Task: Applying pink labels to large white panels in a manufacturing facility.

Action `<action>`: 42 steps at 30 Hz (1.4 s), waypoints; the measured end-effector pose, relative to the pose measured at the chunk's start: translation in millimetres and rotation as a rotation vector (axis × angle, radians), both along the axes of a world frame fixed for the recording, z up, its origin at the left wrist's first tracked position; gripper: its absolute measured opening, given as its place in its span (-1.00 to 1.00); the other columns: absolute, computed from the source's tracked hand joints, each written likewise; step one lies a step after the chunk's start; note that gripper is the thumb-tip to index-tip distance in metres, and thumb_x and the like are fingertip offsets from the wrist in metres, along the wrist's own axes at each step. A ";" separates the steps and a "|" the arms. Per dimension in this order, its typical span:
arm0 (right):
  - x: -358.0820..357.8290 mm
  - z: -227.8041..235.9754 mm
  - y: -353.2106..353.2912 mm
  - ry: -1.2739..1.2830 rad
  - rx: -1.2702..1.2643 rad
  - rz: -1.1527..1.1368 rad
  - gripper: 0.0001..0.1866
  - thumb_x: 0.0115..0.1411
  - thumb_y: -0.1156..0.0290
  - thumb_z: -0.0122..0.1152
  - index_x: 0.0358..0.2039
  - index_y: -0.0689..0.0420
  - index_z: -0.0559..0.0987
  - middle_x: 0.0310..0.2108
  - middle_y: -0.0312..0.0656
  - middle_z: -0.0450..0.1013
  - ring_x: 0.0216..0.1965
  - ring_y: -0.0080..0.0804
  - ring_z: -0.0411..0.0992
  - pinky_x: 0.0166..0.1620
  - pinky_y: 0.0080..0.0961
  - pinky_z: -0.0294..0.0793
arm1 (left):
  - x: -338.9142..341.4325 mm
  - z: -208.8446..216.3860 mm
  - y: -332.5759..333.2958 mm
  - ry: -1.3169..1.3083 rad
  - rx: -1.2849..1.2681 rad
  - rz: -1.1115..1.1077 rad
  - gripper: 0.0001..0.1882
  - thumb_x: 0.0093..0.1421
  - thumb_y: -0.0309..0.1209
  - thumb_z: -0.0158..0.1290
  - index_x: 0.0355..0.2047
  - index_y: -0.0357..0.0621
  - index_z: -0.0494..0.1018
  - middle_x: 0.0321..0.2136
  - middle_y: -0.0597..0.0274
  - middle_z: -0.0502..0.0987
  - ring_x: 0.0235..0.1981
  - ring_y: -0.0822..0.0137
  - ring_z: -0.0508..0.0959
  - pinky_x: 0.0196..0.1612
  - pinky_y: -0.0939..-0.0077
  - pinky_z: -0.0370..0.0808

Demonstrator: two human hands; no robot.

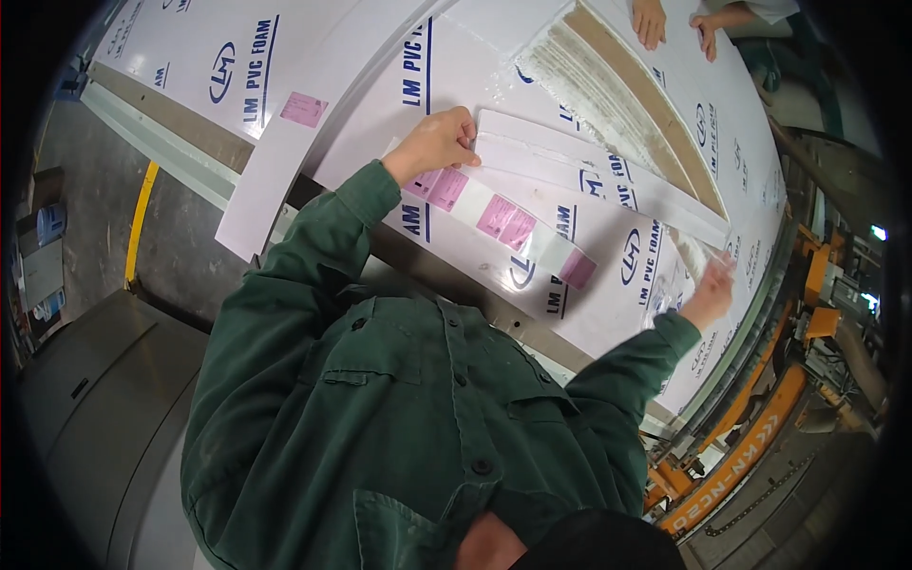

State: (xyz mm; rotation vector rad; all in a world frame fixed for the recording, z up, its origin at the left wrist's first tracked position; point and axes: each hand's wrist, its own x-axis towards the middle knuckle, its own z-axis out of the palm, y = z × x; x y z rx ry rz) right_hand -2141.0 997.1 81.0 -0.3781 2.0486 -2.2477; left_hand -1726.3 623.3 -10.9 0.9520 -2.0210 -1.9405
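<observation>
A long white strip (598,171) lies slantwise over the printed white foam board in front of me. At the strip's left end my left hand (432,142) is closed, its thumb and forefinger pinching the edge. My right hand (711,293) is beside the strip's right end, smeared by motion, so its fingers cannot be read. Some clear, crinkled film (662,302) shows next to it. Below my left hand lies a backing strip with several pink labels (506,221) on it.
The foam board (608,275) has a curved brown-edged opening with a whitish, rough band (594,81). A curved white panel (328,142) stands to the left. Another person's hands (650,24) rest at the far edge. Orange machinery (750,456) is at the right.
</observation>
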 end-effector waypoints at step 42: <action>192.6 -74.9 -320.7 0.108 0.958 1.032 -0.80 -0.14 0.32 0.30 -0.54 0.18 0.62 -0.64 -0.31 0.47 -0.57 -0.55 0.39 -0.44 -0.57 0.37 | -1.1 3.9 -1.4 -0.050 0.006 -0.030 -0.65 -0.10 -0.55 0.33 -0.37 -0.25 0.37 -0.54 0.20 0.50 -0.57 0.39 0.57 -0.54 0.53 0.50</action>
